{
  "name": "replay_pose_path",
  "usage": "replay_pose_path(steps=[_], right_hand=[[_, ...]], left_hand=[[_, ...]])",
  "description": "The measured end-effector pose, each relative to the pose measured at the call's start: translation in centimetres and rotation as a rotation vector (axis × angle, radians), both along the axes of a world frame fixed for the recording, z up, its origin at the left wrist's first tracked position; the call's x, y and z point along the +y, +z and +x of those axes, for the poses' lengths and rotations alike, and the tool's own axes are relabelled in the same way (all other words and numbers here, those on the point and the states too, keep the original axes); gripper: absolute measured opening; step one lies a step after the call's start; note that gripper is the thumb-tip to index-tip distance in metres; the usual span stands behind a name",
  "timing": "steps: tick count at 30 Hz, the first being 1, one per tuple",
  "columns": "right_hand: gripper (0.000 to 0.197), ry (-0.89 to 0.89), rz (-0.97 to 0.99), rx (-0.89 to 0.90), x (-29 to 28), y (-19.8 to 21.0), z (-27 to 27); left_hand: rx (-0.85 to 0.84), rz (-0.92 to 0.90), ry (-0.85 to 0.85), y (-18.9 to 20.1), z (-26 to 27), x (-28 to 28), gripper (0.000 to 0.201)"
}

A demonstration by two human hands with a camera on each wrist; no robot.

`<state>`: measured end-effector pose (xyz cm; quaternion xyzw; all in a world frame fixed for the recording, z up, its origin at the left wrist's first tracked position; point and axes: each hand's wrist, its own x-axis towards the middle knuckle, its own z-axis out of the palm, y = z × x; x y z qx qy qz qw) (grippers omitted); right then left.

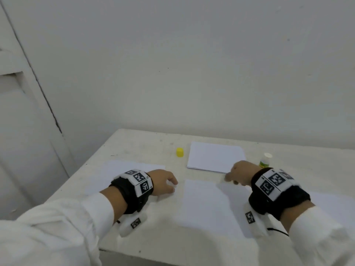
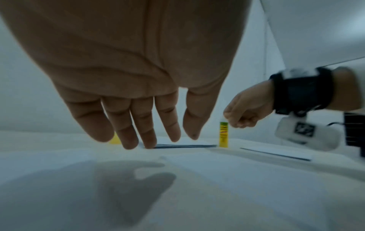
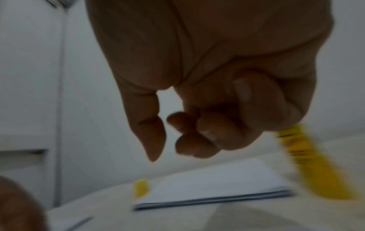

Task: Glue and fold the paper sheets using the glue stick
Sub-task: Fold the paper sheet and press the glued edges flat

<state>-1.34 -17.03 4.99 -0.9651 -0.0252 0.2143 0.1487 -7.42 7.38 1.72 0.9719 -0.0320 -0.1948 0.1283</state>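
With the glue stick (image 1: 265, 160) standing uncapped near the counter's (image 1: 134, 143) far right edge, the empty, loosely curled right hand (image 1: 239, 172) hovers beside it, seemingly to take it, while the relaxed, empty left hand (image 1: 163, 182) waits beside the near sheet (image 1: 203, 206).

Head cam: high, looks forward-down over both wrists. Wrist cams: low, close under each palm, facing out past the fingers. All three share the paper stack (image 1: 215, 157) (image 2: 185, 145) (image 3: 215, 189) beyond the hands.
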Motion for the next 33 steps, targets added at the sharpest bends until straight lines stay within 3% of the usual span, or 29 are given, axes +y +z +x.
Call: replay_pose_path(steps=[3,6,9,13,15,22,26,28,30,31,33], right_hand=[[0.028,0.197,-0.011,-0.035,7.9,-0.5,-0.4],[0.052,0.341,-0.148,0.007,14.8,-2.4,0.3],[0.073,0.323,-0.25,-0.021,18.8,-4.0,0.3],[0.102,0.314,-0.343,-0.048,20.8,-5.6,0.3],[0.106,0.309,-0.369,-0.032,21.0,-5.8,0.4],[0.08,0.314,-0.353,-0.048,22.5,-5.0,-0.6],[0.038,0.204,-0.002,-0.053,22.8,-4.1,-1.4],[0.035,0.103,0.172,-0.018,22.7,-3.9,-1.9],[0.05,0.041,0.208,-0.002,22.7,-3.8,-2.5],[0.045,0.04,0.2,0.005,22.7,-3.8,-2.6],[0.016,0.059,0.177,0.017,22.6,-4.0,-3.0]], left_hand=[[0.017,0.12,0.105,-0.1,0.1,6.0,0.046],[0.06,0.225,0.208,-0.2,0.6,11.6,0.067],[0.133,0.279,0.215,-0.4,0.7,15.6,0.089],[0.148,0.308,0.168,-1.2,1.1,17.3,0.092],[0.142,0.324,0.137,-1.5,1.4,17.3,0.093],[0.124,0.334,0.12,-1.8,1.7,17.4,0.092],[0.105,0.323,0.133,-1.9,1.4,17.4,0.093],[0.096,0.304,0.148,-2.1,1.3,17.7,0.095],[0.067,0.278,0.17,-2.2,1.4,17.9,0.101],[0.053,0.264,0.188,-2.4,1.4,18.0,0.108],[0.033,0.251,0.23,-2.6,1.5,18.0,0.128]])
